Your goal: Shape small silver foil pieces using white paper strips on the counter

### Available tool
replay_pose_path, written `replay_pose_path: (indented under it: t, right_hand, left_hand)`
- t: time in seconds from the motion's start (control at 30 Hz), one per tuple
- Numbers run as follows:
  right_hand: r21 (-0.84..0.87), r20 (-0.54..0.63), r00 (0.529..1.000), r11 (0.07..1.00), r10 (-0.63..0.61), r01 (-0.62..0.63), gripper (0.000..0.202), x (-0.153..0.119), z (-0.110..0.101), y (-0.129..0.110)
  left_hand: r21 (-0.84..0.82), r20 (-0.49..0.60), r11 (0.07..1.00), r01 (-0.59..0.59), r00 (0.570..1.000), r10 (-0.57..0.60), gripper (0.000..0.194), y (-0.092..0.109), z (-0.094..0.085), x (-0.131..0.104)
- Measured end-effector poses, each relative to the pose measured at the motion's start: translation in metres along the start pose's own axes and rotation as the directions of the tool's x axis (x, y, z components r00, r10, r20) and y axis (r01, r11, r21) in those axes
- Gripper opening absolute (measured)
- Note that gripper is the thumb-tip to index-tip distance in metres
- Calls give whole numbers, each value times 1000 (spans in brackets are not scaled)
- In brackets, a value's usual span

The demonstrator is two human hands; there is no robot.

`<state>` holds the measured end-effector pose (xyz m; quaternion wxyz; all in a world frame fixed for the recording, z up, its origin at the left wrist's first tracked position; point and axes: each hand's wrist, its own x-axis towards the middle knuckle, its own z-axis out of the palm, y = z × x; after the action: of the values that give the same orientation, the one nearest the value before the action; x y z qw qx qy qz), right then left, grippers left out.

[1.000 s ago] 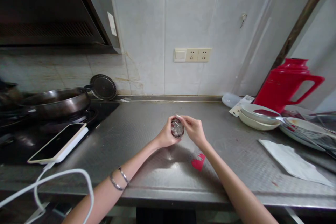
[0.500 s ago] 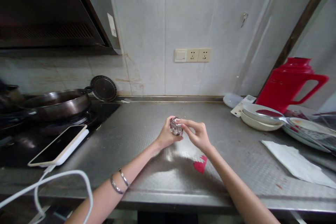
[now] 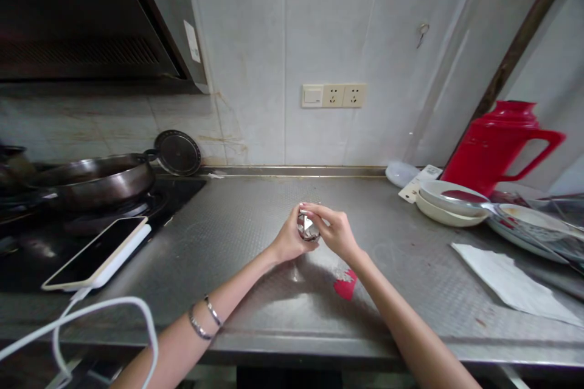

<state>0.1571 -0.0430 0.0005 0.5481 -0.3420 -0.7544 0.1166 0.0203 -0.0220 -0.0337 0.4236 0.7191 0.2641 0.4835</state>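
Note:
My left hand (image 3: 292, 240) is wrapped round a small, shiny glass (image 3: 312, 235), holding it above the steel counter with its mouth tilted toward me. At the mouth of the glass, my right hand (image 3: 336, 232) has its fingers pressed together on a white piece of tissue (image 3: 307, 222). The tissue is partly inside the glass, and the fingers cover some of it. Below the hands a torn red scrap (image 3: 345, 285) lies on the counter (image 3: 255, 206).
At left, a steel pan (image 3: 98, 182) sits on the black stove, with a phone (image 3: 98, 254) and white cable (image 3: 137, 301) nearer me. To the right are a white paper napkin (image 3: 506, 279), stacked bowls (image 3: 449, 211), plates (image 3: 524, 225) and a red thermos (image 3: 490, 146).
My right fingers have shifted slightly left and over the glass's mouth, and more of the white tissue shows there. The left hand keeps its grip; the view has moved slightly.

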Motion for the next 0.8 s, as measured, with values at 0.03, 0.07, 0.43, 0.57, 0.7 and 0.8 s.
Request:
replay_pose_path:
  t: [0.03,0.07,0.43,0.57,0.7,0.8]
  right_hand:
    - [-4,8,1000,1000,-30,30,24,0,0,-2]
    - [-4,12,998,999,-54,54,25,0,-1,-3]
    - [246,3,982,952,187,-182,28,4,-18,-6]
    - [184,-243,936,960,254,-212,31,8,-14,1]
    - [-33,-206,976,997,66,-74,24,5,-6,3]
    - [-119,-25,990,984,-136,132,25,1,-2,2]
  left_hand:
    - [-34,-1,999,-8,1000,8,81,0,0,1]
    - [-66,-5,998,-18,1000,18,80,1,1,1]
    - [-190,-124,973,130,980,-155,76,14,0,3]
    - [-78,-155,991,107,981,-118,76,13,-1,4]
    - [85,-153,990,112,983,-98,76,16,1,2]
    - [124,-133,990,63,990,-46,71,17,3,2]
